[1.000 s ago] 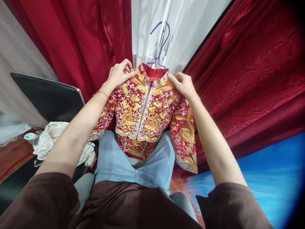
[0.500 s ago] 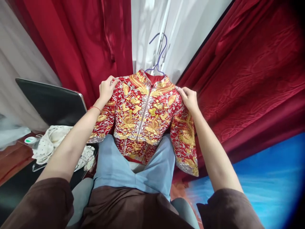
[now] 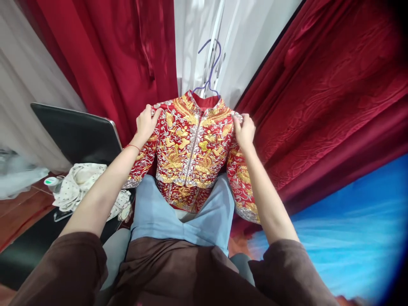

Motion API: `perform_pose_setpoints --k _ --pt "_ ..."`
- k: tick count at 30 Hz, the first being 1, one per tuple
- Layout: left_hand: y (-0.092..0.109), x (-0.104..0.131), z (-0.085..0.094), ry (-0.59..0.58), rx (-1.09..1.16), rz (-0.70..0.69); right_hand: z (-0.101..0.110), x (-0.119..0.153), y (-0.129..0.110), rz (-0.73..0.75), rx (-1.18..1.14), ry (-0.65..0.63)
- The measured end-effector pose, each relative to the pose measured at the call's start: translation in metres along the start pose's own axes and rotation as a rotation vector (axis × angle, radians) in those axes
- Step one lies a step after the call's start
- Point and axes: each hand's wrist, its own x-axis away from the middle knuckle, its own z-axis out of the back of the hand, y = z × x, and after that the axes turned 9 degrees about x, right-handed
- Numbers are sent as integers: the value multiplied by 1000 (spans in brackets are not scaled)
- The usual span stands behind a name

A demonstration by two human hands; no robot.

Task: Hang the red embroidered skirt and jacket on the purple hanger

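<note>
A red jacket (image 3: pixel 194 144) with gold and silver embroidery faces me, upright against my knees. A purple hanger (image 3: pixel 211 68) is inside it, its hook standing above the collar. My left hand (image 3: pixel 147 122) is closed on the jacket's shoulder at the left, thumb in front. At the opposite shoulder, my right hand (image 3: pixel 245 131) grips the fabric the same way, fingers behind the cloth. Below the jacket's hem shows more red and gold embroidered cloth (image 3: pixel 181 194), between my legs. Both sleeves hang down, partly covered by my forearms.
To the left, a black chair (image 3: pixel 79 131) holds a crumpled white spotted cloth (image 3: pixel 76 182). A small container with a white and green lid (image 3: pixel 51 182) is beside it. Red curtains (image 3: pixel 325 93) hang on both sides; blue fabric (image 3: pixel 347 225) spreads at lower right.
My right hand has shifted inward to the left and now wraps more over the jacket's shoulder. My left hand has moved slightly right and down. The view has shifted a little.
</note>
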Motion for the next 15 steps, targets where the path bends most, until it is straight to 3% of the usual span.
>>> perform_pose_setpoints --k 2,3,4,7,9,11,15 --pt "11 15 -6 16 -44 -60 -10 24 -18 -17 124 93" --pt "17 24 -13 17 -69 -107 -18 39 -28 22 190 56" --pt "22 34 -21 -17 -88 -163 -27 53 -36 108 248 -33" --pt "31 60 -53 -290 -113 -332 -59 88 -50 414 360 -292" --pt "30 68 -73 -390 -126 -362 -76 97 -50 501 395 -361" --pt "27 67 -87 -418 -129 -343 -86 98 -47 515 410 -373" --pt "24 60 -89 -446 -122 -337 -85 95 -49 523 420 -374"
